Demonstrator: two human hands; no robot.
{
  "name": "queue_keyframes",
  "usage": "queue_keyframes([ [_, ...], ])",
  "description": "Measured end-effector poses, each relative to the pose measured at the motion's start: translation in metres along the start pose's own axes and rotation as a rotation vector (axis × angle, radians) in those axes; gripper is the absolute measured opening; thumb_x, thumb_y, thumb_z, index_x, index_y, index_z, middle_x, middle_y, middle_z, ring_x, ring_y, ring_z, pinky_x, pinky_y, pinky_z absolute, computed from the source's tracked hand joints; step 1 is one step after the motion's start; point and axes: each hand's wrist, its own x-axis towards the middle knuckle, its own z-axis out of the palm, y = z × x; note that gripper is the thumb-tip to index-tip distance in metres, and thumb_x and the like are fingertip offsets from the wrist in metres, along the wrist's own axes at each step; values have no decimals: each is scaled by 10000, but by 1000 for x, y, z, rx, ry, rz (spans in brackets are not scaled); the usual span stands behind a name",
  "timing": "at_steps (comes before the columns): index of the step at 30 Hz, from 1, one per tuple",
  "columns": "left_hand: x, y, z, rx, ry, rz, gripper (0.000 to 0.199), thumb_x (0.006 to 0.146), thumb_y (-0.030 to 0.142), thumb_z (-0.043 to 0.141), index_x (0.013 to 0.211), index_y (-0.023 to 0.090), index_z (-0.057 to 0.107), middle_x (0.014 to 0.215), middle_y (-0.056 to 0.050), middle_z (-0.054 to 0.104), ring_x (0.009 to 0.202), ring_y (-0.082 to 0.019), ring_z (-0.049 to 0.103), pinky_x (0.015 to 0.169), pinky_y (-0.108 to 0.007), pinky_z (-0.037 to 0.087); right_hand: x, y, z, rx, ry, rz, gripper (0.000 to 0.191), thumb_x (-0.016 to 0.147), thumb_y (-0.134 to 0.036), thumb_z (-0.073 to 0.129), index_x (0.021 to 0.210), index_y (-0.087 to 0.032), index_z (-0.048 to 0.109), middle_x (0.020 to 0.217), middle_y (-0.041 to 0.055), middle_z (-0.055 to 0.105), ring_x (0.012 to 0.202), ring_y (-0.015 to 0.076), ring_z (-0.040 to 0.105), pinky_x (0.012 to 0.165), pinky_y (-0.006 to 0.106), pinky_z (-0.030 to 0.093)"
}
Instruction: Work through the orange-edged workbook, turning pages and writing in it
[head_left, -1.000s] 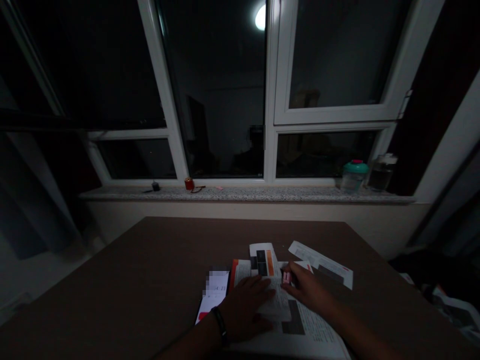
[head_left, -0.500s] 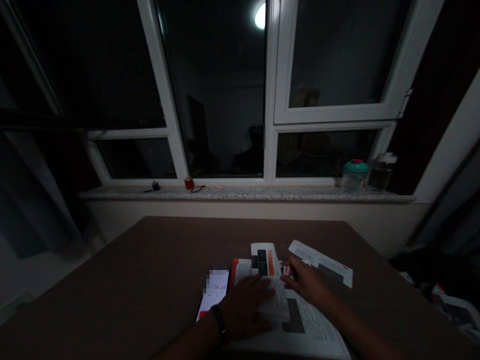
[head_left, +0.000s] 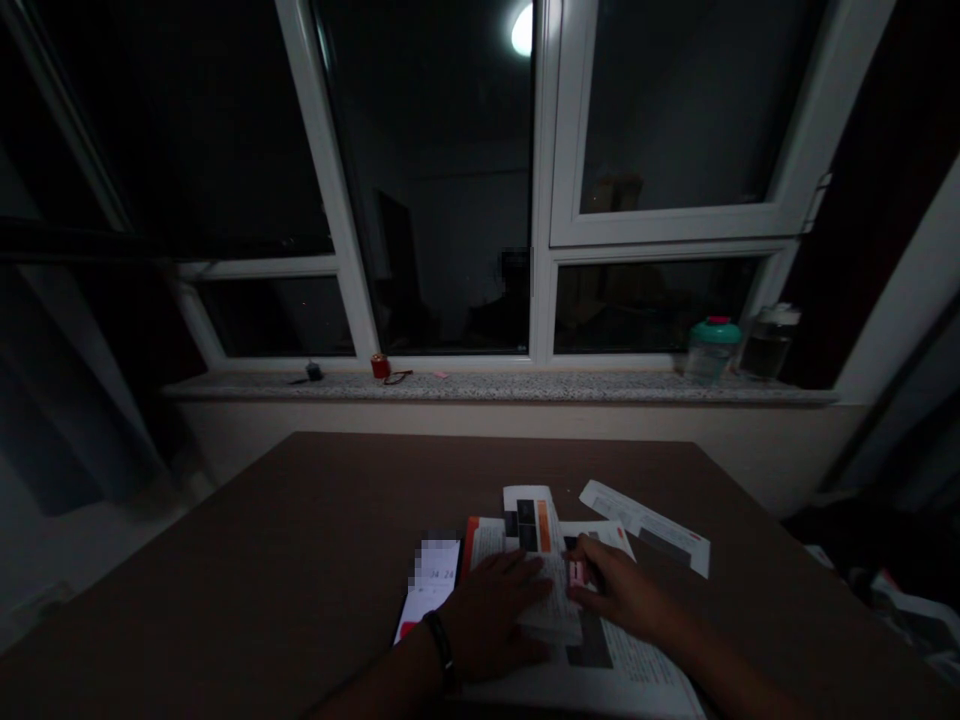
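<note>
My left hand (head_left: 495,612), with a dark band at the wrist, lies flat with fingers spread on a printed sheet (head_left: 559,600). Under that sheet is a larger printed booklet or newspaper (head_left: 649,668). My right hand (head_left: 621,588) pinches a small pink tool (head_left: 576,573) against the sheet's right edge; its working end is hidden and I cannot make out its exact kind. Beyond the right hand lies a loose printed paper strip (head_left: 651,530). A lit phone (head_left: 431,585) rests just left of the papers, partly beside my left wrist.
The brown table (head_left: 300,560) ends before a stone windowsill (head_left: 480,386). On the sill stand a red jar (head_left: 380,367), a small dark bottle (head_left: 313,371), a teal-lidded container (head_left: 712,350) and a clear bottle (head_left: 766,345). More papers (head_left: 915,615) lie off to the right.
My right hand has drawn the pink tool a short way toward me along the sheet's edge, uncovering more of the page beyond it. The left hand stays put.
</note>
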Motion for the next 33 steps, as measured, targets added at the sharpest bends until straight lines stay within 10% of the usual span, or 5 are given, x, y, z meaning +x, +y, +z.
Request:
queue_keyframes([
  [9,4,0,9,106,1,-64,492,988,290,492,1458,257,351,1538,-62,294,1397,-307,260,1113,-507,256,7,-4,-2,-60,65,30,171,803,-279,628,912,-229,506,890,6,620,806,176,580,689,255,422],
  [33,5,-29,9,114,-52,35,620,897,133,518,1461,300,326,1555,-17,260,1402,-286,250,1107,-469,279,-5,-6,-7,6,-74,-52,187,778,-277,650,917,-233,533,890,-14,610,834,176,576,712,252,428],
])
